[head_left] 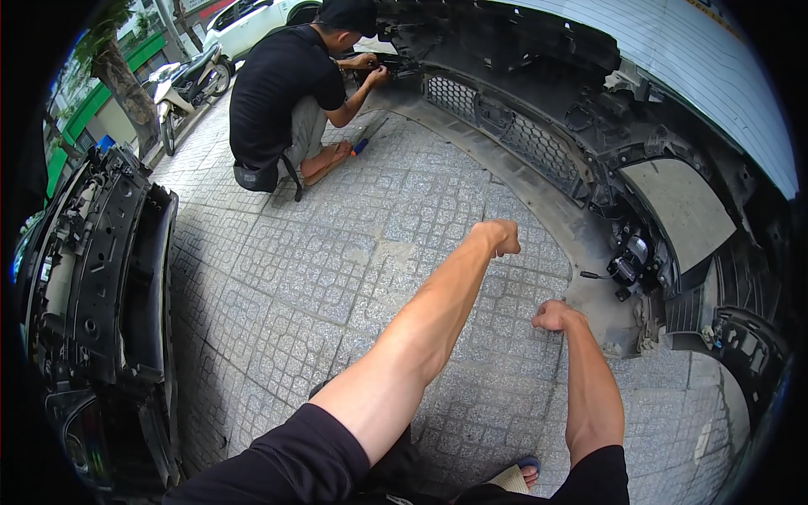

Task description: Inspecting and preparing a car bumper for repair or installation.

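Both my arms reach forward over the pavement beside a detached car bumper (551,194), which lies with its inner side showing. My left hand (498,237) is closed with the wrist bent, just short of the bumper's pale edge. Lower and further right is my right hand (552,316), its fingers curled in, close to the bumper's near right end. Whatever either hand may hold is hidden inside the fingers. Right of my hands, a black lamp unit (629,257) with a short cable sits against the bumper's inner side.
A person in black (282,93) squats at the far end, both hands on the bumper. By their feet lies a blue-handled screwdriver (360,146). Another dark car part (109,278) stands along the left. Behind are a motorbike (183,84) and a white car (252,25).
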Available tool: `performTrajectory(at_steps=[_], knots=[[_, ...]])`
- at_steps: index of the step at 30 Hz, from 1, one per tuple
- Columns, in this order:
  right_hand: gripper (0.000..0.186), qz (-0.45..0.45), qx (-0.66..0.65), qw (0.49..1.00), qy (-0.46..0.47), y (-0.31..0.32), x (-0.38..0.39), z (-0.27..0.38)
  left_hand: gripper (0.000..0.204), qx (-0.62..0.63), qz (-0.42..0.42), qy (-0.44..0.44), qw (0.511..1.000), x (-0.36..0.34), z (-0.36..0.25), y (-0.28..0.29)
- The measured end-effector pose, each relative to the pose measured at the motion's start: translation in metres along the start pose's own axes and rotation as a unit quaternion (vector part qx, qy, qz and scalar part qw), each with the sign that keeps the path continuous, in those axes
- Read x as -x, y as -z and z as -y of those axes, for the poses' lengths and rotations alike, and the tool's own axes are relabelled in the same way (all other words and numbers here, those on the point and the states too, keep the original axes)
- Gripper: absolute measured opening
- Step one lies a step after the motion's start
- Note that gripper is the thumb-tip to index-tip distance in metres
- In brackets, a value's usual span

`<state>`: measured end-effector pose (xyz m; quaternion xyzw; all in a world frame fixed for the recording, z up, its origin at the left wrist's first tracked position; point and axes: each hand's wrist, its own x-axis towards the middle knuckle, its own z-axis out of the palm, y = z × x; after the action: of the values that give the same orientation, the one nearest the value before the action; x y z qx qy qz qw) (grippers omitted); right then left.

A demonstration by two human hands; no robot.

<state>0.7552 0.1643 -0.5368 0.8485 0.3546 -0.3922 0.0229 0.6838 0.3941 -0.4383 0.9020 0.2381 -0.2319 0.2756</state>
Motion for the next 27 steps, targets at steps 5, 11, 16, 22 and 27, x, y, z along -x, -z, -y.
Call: performTrajectory(at_steps=[5, 11, 16, 22, 27], knots=[[0.049, -0.008, 0.013, 1.0, 0.008, -0.002, -0.003, 0.0, 0.029, -0.007, 0.001, -0.014, 1.0, -0.006, 0.007, -0.001], [0.062, 0.045, 0.011, 0.999, -0.016, 0.001, 0.001, 0.006, 0.031, -0.008, -0.003, -0.02, 1.0, -0.001, 0.007, -0.002], [0.061, 0.047, -0.002, 0.999, -0.028, 0.001, 0.002, 0.004, 0.032, -0.01, -0.005, -0.013, 1.0, 0.005, 0.002, -0.001], [0.05, -0.002, -0.002, 1.0, 0.009, -0.005, -0.003, -0.001, 0.032, -0.012, 0.003, -0.014, 1.0, 0.005, 0.002, 0.001], [0.05, 0.005, -0.001, 1.0, 0.002, -0.002, 0.005, 0.0, 0.032, -0.009, 0.007, -0.009, 1.0, 0.005, 0.0, -0.001]])
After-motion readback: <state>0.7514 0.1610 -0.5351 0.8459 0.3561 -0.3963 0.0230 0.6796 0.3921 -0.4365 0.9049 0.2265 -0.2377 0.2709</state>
